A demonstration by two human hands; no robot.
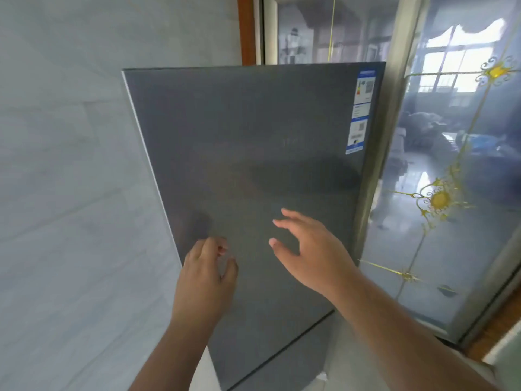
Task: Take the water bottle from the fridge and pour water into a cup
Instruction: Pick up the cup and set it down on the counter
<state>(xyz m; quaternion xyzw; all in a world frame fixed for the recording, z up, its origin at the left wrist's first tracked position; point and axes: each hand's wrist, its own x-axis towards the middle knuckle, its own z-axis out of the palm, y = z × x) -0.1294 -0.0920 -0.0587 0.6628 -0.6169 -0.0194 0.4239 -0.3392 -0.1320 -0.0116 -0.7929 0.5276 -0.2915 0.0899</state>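
Observation:
A dark grey fridge (248,142) fills the middle of the head view, its upper door closed. Blue and white stickers (361,108) run down its upper right corner. My left hand (207,275) is raised in front of the lower left part of the door, fingers loosely curled and holding nothing. My right hand (310,249) reaches toward the door's lower right, fingers spread and straight, a little short of the right edge. Whether either hand touches the door is unclear. No water bottle and no cup are in view.
A pale grey tiled wall (70,165) runs close along the fridge's left side. On the right stands a glass door (451,179) with gold ornaments and a metal frame. A seam (284,354) marks the fridge's lower door.

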